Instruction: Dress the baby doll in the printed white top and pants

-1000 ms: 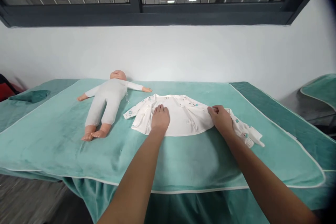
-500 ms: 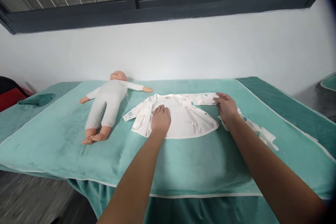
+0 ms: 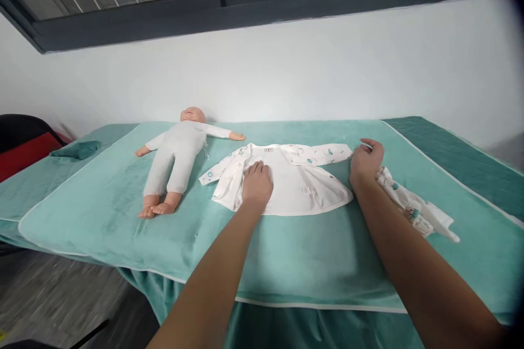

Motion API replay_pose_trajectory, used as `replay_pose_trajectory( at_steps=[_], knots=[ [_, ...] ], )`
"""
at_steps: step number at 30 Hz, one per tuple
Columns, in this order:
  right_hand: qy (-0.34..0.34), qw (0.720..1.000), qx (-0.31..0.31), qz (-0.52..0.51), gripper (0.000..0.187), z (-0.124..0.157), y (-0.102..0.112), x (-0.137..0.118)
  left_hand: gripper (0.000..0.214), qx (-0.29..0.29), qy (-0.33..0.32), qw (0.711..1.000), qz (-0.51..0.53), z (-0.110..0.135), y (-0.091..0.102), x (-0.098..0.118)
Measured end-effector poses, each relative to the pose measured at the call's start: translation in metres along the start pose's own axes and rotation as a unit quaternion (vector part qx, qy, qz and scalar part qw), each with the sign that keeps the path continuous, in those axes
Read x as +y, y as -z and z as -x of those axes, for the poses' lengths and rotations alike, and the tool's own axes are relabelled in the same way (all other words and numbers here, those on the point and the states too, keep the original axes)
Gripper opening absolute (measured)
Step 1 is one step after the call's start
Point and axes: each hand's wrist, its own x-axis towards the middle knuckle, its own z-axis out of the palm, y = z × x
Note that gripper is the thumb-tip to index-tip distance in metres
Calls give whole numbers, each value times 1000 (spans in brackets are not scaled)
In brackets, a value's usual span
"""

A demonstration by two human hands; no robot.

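Note:
A white baby shirt (image 3: 286, 185) with a small green print on its sleeves lies spread open on the green bed cover, inside facing up. My left hand (image 3: 257, 182) rests flat on its left part, fingers extended. Just beyond the end of the right sleeve (image 3: 331, 154) is my right hand (image 3: 367, 161), its fingers loosely curled and apart, with nothing visible in them. A rumpled printed white garment (image 3: 417, 210) lies beside my right forearm, which partly covers it. To the left, a baby doll (image 3: 178, 152) in a white body lies on its back.
The padded green cover (image 3: 102, 202) drapes over the bed's front edge. Behind the bed rises a white wall (image 3: 286, 76) below a dark-framed barred window (image 3: 164, 24). A red and black item (image 3: 24, 155) stands at the far left.
My right hand has let go of the sleeve's cuff and moved slightly right of it. My left hand stays on the shirt. The whole view has shifted a little.

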Motion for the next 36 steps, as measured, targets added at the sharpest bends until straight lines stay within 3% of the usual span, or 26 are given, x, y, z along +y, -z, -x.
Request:
replay_pose_trajectory(
  at_steps=[2, 3, 6, 8, 14, 19, 21, 24, 26, 32, 36],
  knots=[
    [48, 999, -9, 17, 40, 9, 0, -9, 37, 3, 1, 1000, 5, 0, 0, 0],
    [76, 995, -46, 38, 39, 15, -1, -13, 37, 4, 1, 1000, 7, 0, 0, 0],
    [121, 955, -234, 137, 36, 29, -8, -22, 36, 8, 2, 1000, 11, 0, -1, 0],
    [111, 924, -312, 190, 35, 33, -12, -23, 36, 10, 1, 1000, 12, 1, -1, -1],
    [67, 931, -296, 204, 39, 28, -8, -25, 36, 17, 0, 1000, 16, 1, -4, -1],
    [92, 937, -286, 180, 41, 43, -16, -53, 33, 28, -1, 999, 21, 2, -6, -1],
    [132, 917, -342, 158, 41, 63, -31, -70, 31, 34, -4, 999, 22, 2, -6, 0],
    [192, 842, -488, 124, 42, 98, -65, -91, 26, 36, -26, 999, 26, 3, -4, 0],
    [202, 805, -545, 117, 44, 114, -90, -98, 24, 36, -38, 998, 28, 4, -3, 0],
    [257, 746, -602, 123, 40, 118, -151, -98, 25, 58, -47, 996, 40, 6, -5, -1],
    [310, 721, -601, 155, 35, 122, -179, -98, 22, 71, -45, 995, 54, 6, -8, -2]
  ],
)
